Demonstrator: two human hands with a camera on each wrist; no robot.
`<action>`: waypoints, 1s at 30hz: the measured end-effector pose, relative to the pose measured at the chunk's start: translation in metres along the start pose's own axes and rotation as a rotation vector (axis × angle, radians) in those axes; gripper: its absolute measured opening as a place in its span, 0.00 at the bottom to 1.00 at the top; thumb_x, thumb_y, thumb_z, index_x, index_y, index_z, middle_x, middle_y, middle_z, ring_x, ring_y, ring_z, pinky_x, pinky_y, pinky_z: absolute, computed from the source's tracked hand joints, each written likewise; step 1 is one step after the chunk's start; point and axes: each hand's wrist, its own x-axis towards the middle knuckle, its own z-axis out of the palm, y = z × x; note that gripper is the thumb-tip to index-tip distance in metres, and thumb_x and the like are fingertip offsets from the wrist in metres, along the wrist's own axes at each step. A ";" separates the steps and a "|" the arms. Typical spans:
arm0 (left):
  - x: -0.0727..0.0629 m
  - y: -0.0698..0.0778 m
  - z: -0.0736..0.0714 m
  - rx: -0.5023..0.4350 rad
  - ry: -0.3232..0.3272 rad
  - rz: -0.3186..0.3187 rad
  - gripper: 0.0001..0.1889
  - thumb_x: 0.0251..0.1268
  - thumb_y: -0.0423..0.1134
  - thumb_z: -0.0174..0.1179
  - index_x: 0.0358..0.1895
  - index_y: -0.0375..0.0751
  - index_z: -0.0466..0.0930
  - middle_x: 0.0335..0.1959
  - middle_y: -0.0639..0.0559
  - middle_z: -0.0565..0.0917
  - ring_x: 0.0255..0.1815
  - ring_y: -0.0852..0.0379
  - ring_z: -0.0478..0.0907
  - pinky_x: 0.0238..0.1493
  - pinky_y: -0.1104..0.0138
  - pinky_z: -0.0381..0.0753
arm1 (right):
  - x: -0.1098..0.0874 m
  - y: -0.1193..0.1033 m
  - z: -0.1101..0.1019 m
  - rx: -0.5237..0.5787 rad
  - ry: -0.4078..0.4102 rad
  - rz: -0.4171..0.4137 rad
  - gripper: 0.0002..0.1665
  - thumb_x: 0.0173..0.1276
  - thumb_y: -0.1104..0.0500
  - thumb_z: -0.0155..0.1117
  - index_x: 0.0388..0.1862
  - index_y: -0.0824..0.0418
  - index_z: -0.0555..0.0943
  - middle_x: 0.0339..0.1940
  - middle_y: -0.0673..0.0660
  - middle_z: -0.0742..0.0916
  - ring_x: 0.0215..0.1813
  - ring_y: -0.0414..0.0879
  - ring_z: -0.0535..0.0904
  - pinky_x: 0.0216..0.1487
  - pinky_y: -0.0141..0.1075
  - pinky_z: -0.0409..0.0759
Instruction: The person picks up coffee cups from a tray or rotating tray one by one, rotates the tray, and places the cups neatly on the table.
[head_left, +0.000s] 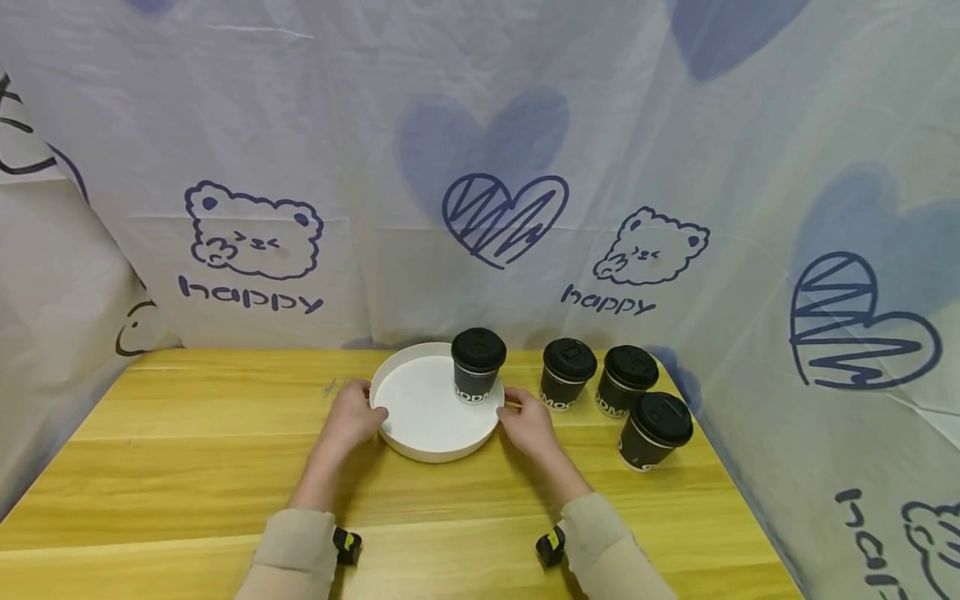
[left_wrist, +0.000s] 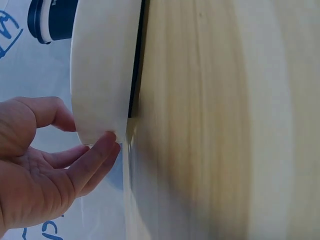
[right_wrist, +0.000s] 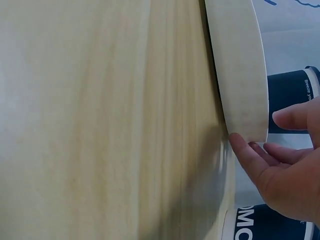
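Note:
A round white tray [head_left: 420,417] with a low wall lies at the back middle of the table. On its right part stands a dark paper cup [head_left: 478,367] with a black lid. My left hand [head_left: 358,410] grips the tray's left side, thumb over the rim and fingers against the outer wall [left_wrist: 102,75]. At the opposite side my right hand [head_left: 527,419] holds the rim, its fingers low on the wall [right_wrist: 242,75] and its thumb close to the cup. A dark line runs under the tray's edge; whether it is slightly raised I cannot tell.
To the right of the tray stand three more lidded dark cups: one near my right hand [head_left: 567,375], one behind [head_left: 626,379], one nearer the front [head_left: 655,431]. The wooden table [head_left: 187,475] ends at a printed cloth [head_left: 405,267] hanging behind and at the right.

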 end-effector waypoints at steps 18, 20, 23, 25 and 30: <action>0.014 -0.003 -0.004 0.076 -0.012 0.054 0.29 0.60 0.28 0.56 0.64 0.13 0.67 0.57 0.22 0.78 0.58 0.32 0.77 0.62 0.44 0.79 | 0.012 0.002 -0.001 -0.023 -0.040 -0.027 0.27 0.71 0.68 0.56 0.67 0.76 0.75 0.64 0.71 0.82 0.63 0.62 0.81 0.63 0.50 0.81; 0.015 -0.003 -0.004 0.091 -0.013 0.061 0.28 0.60 0.28 0.56 0.64 0.14 0.67 0.56 0.22 0.78 0.58 0.32 0.77 0.62 0.44 0.79 | 0.011 0.003 -0.001 -0.029 -0.042 -0.041 0.27 0.70 0.69 0.56 0.67 0.76 0.75 0.64 0.71 0.82 0.62 0.62 0.81 0.61 0.50 0.81; 0.015 -0.003 -0.004 0.100 -0.018 0.065 0.28 0.60 0.28 0.57 0.63 0.13 0.67 0.56 0.22 0.78 0.57 0.32 0.77 0.62 0.44 0.78 | 0.010 0.004 0.000 -0.031 -0.047 -0.046 0.27 0.71 0.69 0.57 0.68 0.76 0.75 0.65 0.71 0.82 0.63 0.62 0.81 0.61 0.50 0.82; 0.013 -0.003 -0.004 0.101 -0.020 0.061 0.29 0.60 0.27 0.58 0.64 0.13 0.66 0.58 0.21 0.77 0.59 0.31 0.76 0.64 0.44 0.78 | 0.009 0.005 0.000 -0.036 -0.047 -0.048 0.27 0.70 0.69 0.57 0.68 0.76 0.75 0.64 0.71 0.82 0.63 0.62 0.81 0.61 0.50 0.82; 0.010 -0.001 -0.003 0.107 -0.035 0.043 0.33 0.60 0.27 0.58 0.67 0.12 0.62 0.62 0.19 0.74 0.63 0.29 0.74 0.67 0.43 0.75 | 0.003 0.003 -0.001 -0.044 -0.036 -0.028 0.28 0.70 0.68 0.59 0.68 0.76 0.74 0.65 0.72 0.81 0.64 0.63 0.80 0.64 0.51 0.81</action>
